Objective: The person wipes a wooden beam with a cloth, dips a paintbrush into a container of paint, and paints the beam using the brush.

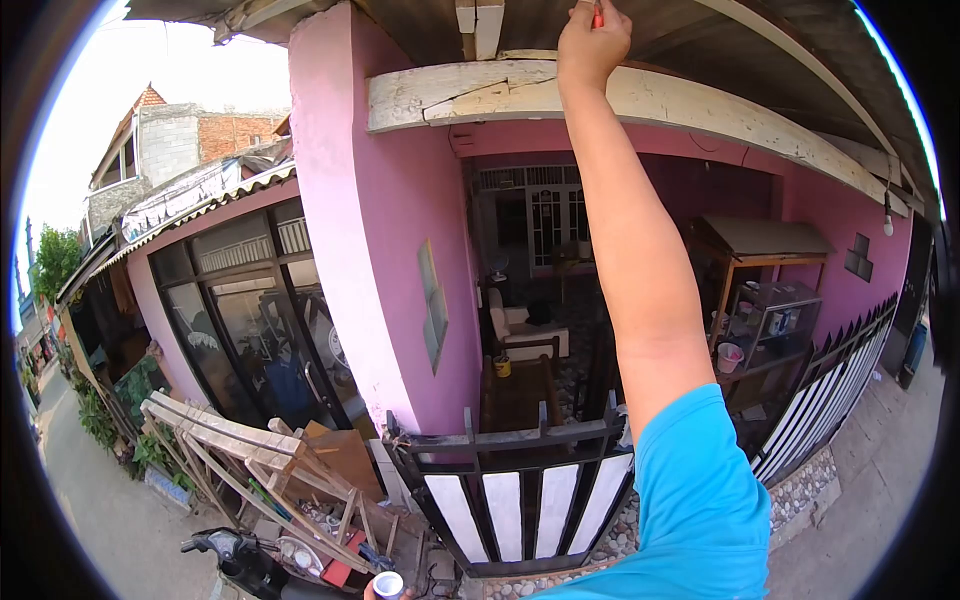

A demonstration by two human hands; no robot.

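At the lower left, beside the motorbike (235, 562), the left hand (371, 592) has its grip closed around a white cup (388, 584), mouth up, probably so that nothing inside spills. Farther right, the right hand (594, 45) is clenched on a red handle (598, 18) above the white beam (470, 94), arm stretched upward seemingly because the roof (665, 32) sits so high; the handle's far end is hidden.

Right grip (593, 52) on red object (598, 19), left grip (370, 592) around cup (388, 584)
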